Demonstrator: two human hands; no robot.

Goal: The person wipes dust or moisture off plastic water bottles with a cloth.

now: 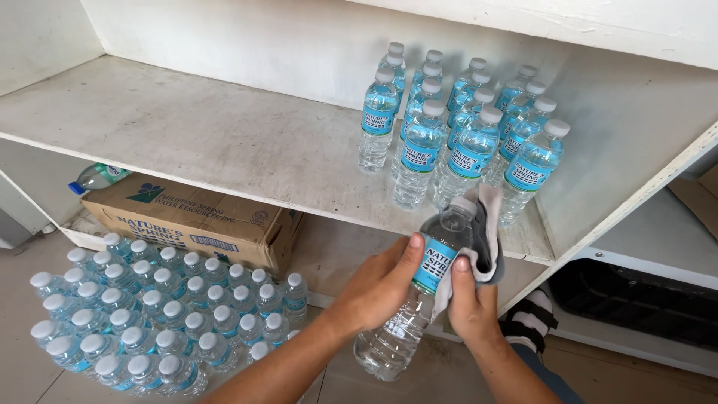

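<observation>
Fingers of both hands are closed around one clear water bottle (419, 295) in the lower middle of the frame: the left hand (381, 288) wraps its side, thumb pressed on the blue label, while the right hand (473, 303) holds a grey-white cloth (486, 239) against the bottle's upper part, thumb lying along the label's edge. The bottle is tilted, its white cap up and to the right near the shelf's front edge, its base down and to the left, held in the air and touching nothing else. The cloth drapes over the bottle's shoulder and neck on the right side, bunched between the right hand and the plastic. Just above, in the upper right of the frame, a cluster of matching bottles (456, 120) stands upright in rows on a worn white shelf (209, 135) — the nearest of them is just beside the held bottle's cap. The left stretch of that shelf shows scuffed, stained paint. Below the shelf, at the left of the frame, a brown cardboard box (194, 221) lies on a lower level, with a bottle with a blue cap (93, 178) lying behind it. In the lower left corner, many more small bottles (157, 314) stand packed together on the floor, white caps up. At the lower right, a foot in a black-and-white striped sandal (532, 322) shows beside the right forearm.
</observation>
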